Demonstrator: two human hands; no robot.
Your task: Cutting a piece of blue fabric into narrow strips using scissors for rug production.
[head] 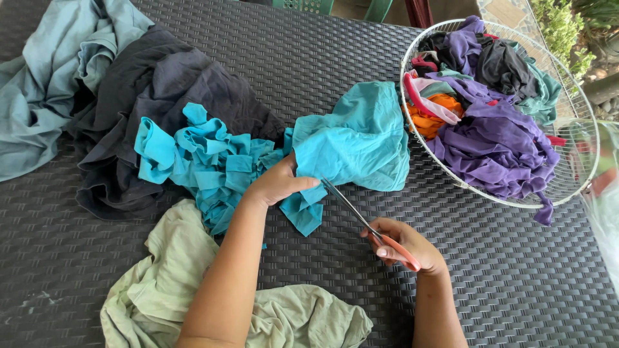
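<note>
Teal cloth point(348, 142) under left hand point(277, 183)

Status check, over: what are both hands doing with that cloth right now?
Left hand pinching teal cotton cloth. Right hand gripping orange-handled steel scissors, blades at cloth edge. Nothing between them.

no packages, labels, signs or screens show anywhere here.

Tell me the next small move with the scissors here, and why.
Probably close the scissors and advance the cut. The right hand has their tips at the edge of the teal cloth, which the left hand pinches right there; a pile of cut teal strips lies alongside.
</note>
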